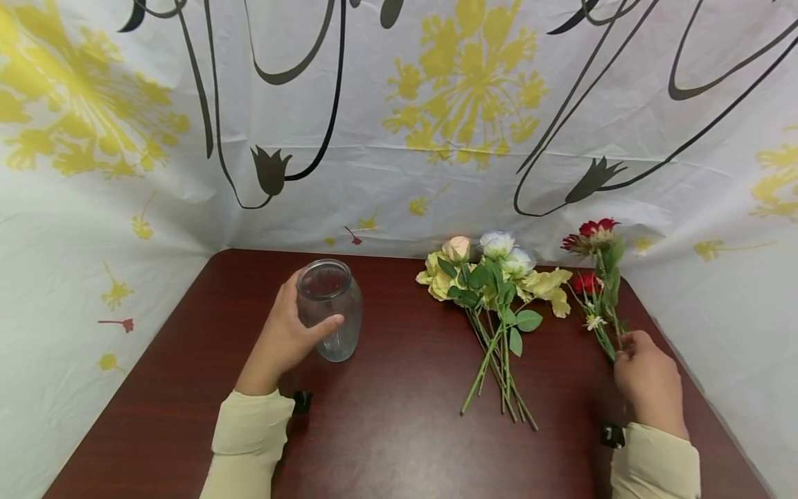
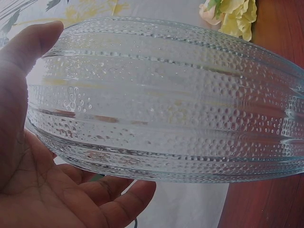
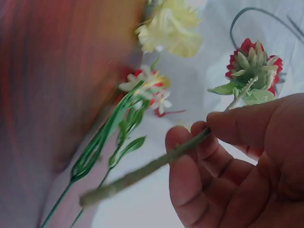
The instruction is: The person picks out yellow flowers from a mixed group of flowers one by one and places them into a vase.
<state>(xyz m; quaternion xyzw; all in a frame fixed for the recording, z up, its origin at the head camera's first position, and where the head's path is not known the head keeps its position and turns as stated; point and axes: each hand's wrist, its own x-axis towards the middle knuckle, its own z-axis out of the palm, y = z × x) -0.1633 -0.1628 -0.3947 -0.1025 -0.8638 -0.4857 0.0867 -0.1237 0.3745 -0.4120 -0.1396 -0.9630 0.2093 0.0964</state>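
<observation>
On the left side of the table, my left hand (image 1: 283, 343) holds a clear glass vase (image 1: 341, 322), thumb on the near side and fingers round the far side. The vase stands upright, and its dimpled, ribbed wall (image 2: 156, 104) fills the left wrist view. At the table's right edge, my right hand (image 1: 651, 381) pinches the stem (image 3: 137, 175) of a red flower (image 1: 592, 238) between thumb and fingers. The bloom is raised and tilts away from the hand. Beside that stem lie small white flowers (image 1: 594, 321) and another red flower (image 1: 586, 283) on thin green stems.
Between the hands, a loose pile of yellow flowers (image 1: 436, 277), white flowers (image 1: 497, 244) and a peach rose (image 1: 457, 248) lies on the dark red-brown table (image 1: 399, 388), stems toward me. A patterned white sheet (image 1: 349, 201) hangs behind and along both sides.
</observation>
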